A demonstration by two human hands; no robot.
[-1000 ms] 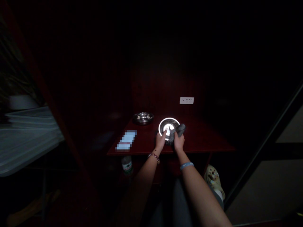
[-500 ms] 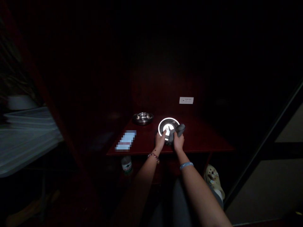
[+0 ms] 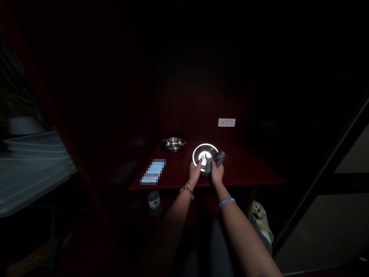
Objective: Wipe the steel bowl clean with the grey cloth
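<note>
A shiny metal bowl point(image 3: 199, 151) is held tilted toward me above the front part of the dark red table point(image 3: 242, 169). My left hand point(image 3: 195, 171) grips its near left side, thumb over the rim. My right hand point(image 3: 217, 172) is closed on a dark grey cloth point(image 3: 219, 157), which is draped over the bowl's right rim and pressed against it. The fingers beneath the bowl are hidden. Farther back to the left rests a stack of metal bowls point(image 3: 173, 144).
A blurred-out phone-like flat object point(image 3: 153, 172) lies at the table's left front. Below the table stands a plastic bottle point(image 3: 154, 201). My foot in a clog point(image 3: 259, 217) is at lower right. Translucent stacked trays point(image 3: 34, 165) are at far left; a wall socket point(image 3: 226, 122) is behind.
</note>
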